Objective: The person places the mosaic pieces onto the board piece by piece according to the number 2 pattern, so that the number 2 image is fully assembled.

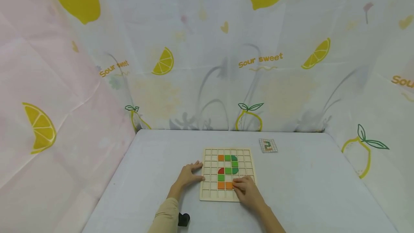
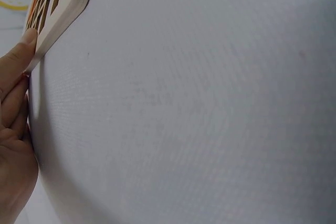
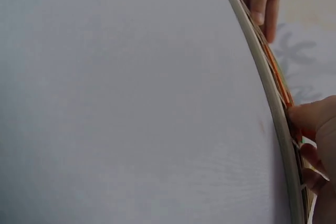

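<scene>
A square wooden grid board lies on the table with colored tiles set in a figure like a 2. Orange, green and red tiles make it up, among them a red rounded tile and a green tile. My left hand rests at the board's left edge, thumb and fingers spread; its thumb touches the rim. On the lower right of the grid, my right hand pinches an orange tile, mostly hidden by the fingertips, beside the bottom orange tiles.
Behind the board to the right lies a small pattern card showing a gridded 2. A small black object sits near the left forearm. Lemon-print cloth hangs around the white table.
</scene>
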A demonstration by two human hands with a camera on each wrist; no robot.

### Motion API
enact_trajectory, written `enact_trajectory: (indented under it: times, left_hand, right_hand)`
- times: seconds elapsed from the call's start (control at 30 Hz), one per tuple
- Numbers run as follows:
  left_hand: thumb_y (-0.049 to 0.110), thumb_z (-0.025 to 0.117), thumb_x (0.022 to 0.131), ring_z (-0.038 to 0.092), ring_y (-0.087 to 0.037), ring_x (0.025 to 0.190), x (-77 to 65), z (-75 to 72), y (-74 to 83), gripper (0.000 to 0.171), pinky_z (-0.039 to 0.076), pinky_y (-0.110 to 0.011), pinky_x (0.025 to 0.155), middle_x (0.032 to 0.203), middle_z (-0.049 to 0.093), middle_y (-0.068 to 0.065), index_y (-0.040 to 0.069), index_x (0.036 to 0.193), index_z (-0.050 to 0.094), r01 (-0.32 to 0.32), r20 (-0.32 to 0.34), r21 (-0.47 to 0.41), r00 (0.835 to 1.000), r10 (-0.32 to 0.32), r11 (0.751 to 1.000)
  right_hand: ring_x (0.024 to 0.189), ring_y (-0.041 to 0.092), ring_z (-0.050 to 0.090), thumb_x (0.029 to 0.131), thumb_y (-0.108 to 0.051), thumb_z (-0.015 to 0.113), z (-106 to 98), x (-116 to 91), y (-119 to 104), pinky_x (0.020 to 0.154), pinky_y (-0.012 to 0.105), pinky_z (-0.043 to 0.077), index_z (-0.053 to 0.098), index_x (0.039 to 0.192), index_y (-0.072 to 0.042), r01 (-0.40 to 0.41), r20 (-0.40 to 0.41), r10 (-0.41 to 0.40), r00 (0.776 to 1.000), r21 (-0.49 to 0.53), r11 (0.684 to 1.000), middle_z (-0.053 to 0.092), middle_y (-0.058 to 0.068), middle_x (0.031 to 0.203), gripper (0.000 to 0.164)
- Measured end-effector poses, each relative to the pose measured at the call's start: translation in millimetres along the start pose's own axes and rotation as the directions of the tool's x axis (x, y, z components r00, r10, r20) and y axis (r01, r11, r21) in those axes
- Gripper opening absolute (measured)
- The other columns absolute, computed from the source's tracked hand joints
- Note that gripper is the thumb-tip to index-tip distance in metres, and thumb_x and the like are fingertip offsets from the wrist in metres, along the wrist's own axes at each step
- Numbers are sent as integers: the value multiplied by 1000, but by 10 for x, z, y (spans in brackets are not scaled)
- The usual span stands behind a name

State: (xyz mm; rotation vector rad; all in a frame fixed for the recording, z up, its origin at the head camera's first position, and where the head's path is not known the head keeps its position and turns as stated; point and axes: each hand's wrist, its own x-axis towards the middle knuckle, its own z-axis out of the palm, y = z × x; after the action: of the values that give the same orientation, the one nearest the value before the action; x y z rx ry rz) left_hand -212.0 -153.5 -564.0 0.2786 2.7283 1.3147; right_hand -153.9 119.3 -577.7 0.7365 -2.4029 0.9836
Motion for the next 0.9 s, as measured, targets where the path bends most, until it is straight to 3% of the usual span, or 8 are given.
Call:
enact_trajectory:
  times: [0.3,0.5,0.7,0.9]
  left_hand:
    - [19,83,68,33,-51,130,-4,10,-15,63,22,-62,109,136,49,-21,1,124,60,0,-3,-5,1000,0,1000]
    - [21,83,68,32,-51,130,-1,5,-6,63,25,-61,108,136,48,-20,1,124,60,6,-7,-12,1000,-6,1000]
    - [21,83,69,32,-51,130,4,5,-2,64,22,-62,109,136,48,-21,1,124,60,1,-6,-4,1000,-1,1000]
    - [20,83,68,33,-53,129,-14,-4,15,63,24,-62,108,136,48,-22,0,124,60,-7,-6,-6,1000,7,1000]
  right_hand:
    - [83,14,55,67,-7,81,123,-36,-47,69,29,51,76,81,-4,-70,-79,66,995,-52,996,73,5,89,15]
    - [81,16,55,65,-3,81,160,-51,-38,68,29,51,75,77,-4,-39,-155,27,988,-70,997,72,4,86,13]
    - [81,15,55,67,-1,79,148,-73,-28,68,28,52,75,80,-2,-59,-152,51,987,-49,997,73,5,89,14]
    - [87,20,54,69,-11,81,150,-111,-8,71,35,52,74,82,1,-125,-164,108,981,-99,987,65,11,102,20]
